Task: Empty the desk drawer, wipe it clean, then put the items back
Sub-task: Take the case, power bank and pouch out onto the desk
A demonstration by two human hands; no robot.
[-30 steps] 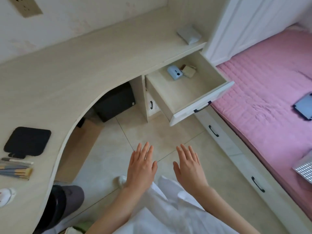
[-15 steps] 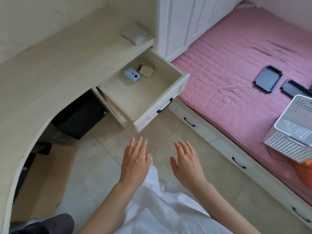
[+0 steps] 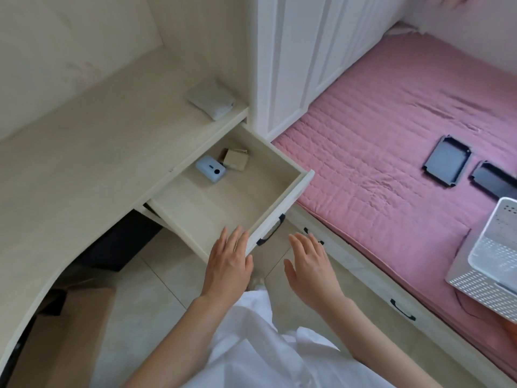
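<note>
The desk drawer (image 3: 279,191) stands pulled out under the pale wooden desk (image 3: 92,152). At its back lie a small light-blue device (image 3: 209,170) and a tan cardboard piece (image 3: 235,159), touching each other. A folded grey cloth (image 3: 210,102) lies on the desk corner above the drawer. My left hand (image 3: 228,264) hovers flat with straight fingers at the drawer's front left corner, holding nothing. My right hand (image 3: 310,266) is spread flat over the floor to the right of the drawer's black handle (image 3: 270,233), also holding nothing.
A pink bed (image 3: 391,152) runs along the right, with two black trays (image 3: 447,161) and a white perforated basket (image 3: 492,261) on it. Bed-base drawers with black handles (image 3: 402,310) sit below. A cardboard box (image 3: 70,326) and a dark box are under the desk.
The view has swung right and closer to the drawer. Both hands have moved forward, the left one now reaching the drawer's front corner.
</note>
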